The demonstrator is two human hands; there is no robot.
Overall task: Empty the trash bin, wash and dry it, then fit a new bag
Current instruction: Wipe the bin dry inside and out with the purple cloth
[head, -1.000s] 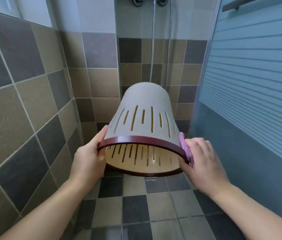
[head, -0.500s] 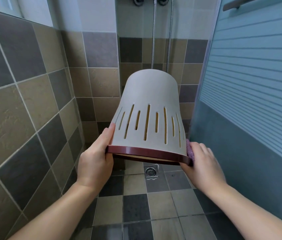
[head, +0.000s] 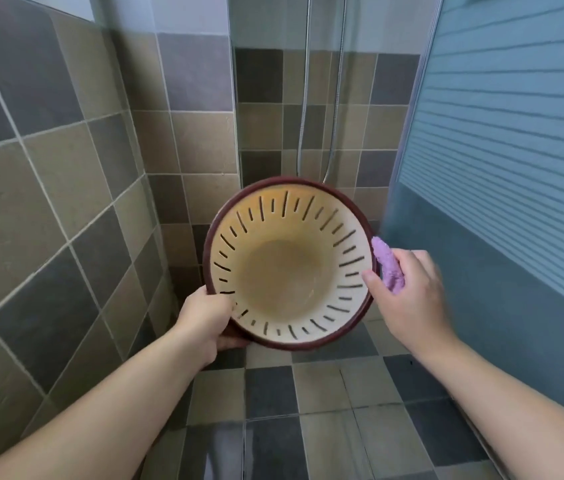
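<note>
The trash bin [head: 287,271] is cream inside, with slotted walls and a dark red rim, and its open mouth faces me so I look straight at its bottom. It is empty. My left hand [head: 206,318] grips the rim at the lower left, thumb inside. My right hand [head: 408,292] holds the rim on the right, thumb over the edge, and its fingers also hold a purple cloth [head: 389,263] against the outside of the bin.
I stand in a tiled shower corner. A tiled wall [head: 48,202] is close on the left, a frosted glass panel [head: 502,161] on the right. A shower hose [head: 337,98] hangs on the back wall. The checkered floor [head: 291,410] looks wet.
The bin was upside down with its mouth toward the floor; both hands have turned it so its mouth now faces me. The grips on the rim have stayed.
</note>
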